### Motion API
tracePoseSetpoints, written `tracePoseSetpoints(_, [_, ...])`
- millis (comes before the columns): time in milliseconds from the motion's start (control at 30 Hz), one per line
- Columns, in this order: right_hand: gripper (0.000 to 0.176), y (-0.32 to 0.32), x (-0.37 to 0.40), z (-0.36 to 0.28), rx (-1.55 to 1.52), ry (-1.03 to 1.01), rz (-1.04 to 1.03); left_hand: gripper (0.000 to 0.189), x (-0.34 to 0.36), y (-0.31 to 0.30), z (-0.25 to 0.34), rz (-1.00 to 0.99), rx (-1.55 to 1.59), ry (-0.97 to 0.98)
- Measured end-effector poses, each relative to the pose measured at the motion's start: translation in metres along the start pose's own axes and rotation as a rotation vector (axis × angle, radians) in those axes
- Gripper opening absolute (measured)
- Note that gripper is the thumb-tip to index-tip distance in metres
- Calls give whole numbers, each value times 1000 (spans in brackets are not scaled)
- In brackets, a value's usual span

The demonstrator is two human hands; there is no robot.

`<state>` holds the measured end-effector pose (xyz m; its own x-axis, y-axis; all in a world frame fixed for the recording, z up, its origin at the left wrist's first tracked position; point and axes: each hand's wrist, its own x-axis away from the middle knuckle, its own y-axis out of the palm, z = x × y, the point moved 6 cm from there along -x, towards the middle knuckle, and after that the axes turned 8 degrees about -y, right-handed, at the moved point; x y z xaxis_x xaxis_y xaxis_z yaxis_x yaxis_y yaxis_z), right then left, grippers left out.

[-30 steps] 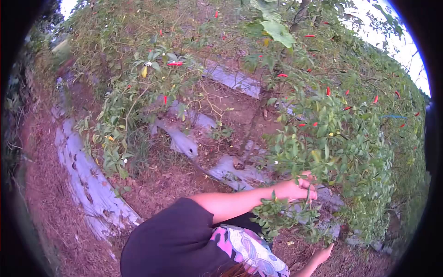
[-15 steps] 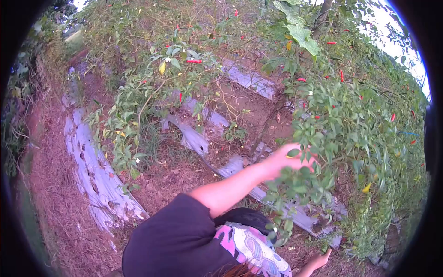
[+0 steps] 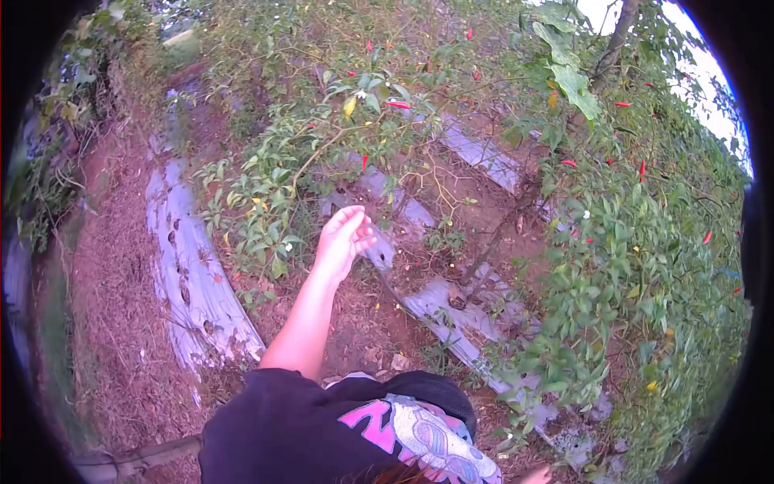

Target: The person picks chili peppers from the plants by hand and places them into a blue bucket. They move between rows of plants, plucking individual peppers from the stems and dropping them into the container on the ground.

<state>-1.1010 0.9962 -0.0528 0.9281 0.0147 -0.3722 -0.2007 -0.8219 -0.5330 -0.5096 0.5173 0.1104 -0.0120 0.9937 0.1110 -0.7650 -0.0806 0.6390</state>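
Observation:
My left hand is raised in front of a chili pepper plant, palm side turned right, with its fingers loosely bent and slightly apart. Nothing shows between them. A red chili pepper hangs just above that hand, and another red chili sits higher on the same plant. Only a small part of my right hand appears at the bottom edge; its fingers are cut off or hidden. Near it, to the upper right, stands a dense chili bush with scattered red chilies.
Strips of grey plastic mulch run over brown soil with dry litter. A branch or pole lies at lower left. A broad-leaved plant and a trunk rise at upper right.
My left hand has left the right-hand bush and swung left toward the middle plant. My right hand has dropped lower, mostly out of view. The scene has shifted right in the view.

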Motion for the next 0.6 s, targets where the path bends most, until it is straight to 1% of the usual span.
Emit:
tracePoseSetpoints(67, [19,37,30,-1,-231,254,-267,16,12,-3,1,22,-66,24])
tracePoseSetpoints(167, [15,92,90,-25,-557,643,-672,18,19,6,21,160,-275,238])
tracePoseSetpoints(200, [12,109,108,-40,-579,571,-790,26,20,15,32,186,-373,345])
tracePoseSetpoints(233, [10,124,129,-59,-605,499,-903,29,18,22,41,196,-330,395])
tracePoseSetpoints(300, [10,143,165,-109,-651,349,-1026,34,13,37,60,201,-235,493])
tracePoseSetpoints(333, [9,150,176,-135,-619,212,-1103,41,11,39,70,257,-233,551])
tracePoseSetpoints(433, [6,169,210,-212,-496,-214,-1300,43,5,27,92,401,7,663])
tracePoseSetpoints(467, [6,169,222,-245,-567,-222,-1330,44,-2,19,94,379,106,685])
tracePoseSetpoints(533, [6,157,246,-318,-710,-242,-1394,42,-15,14,104,284,284,630])
tracePoseSetpoints(567, [6,154,259,-347,-725,-324,-1411,42,-23,11,109,236,371,601])
tracePoseSetpoints(600, [6,153,270,-374,-738,-409,-1425,37,-32,9,117,204,386,585])
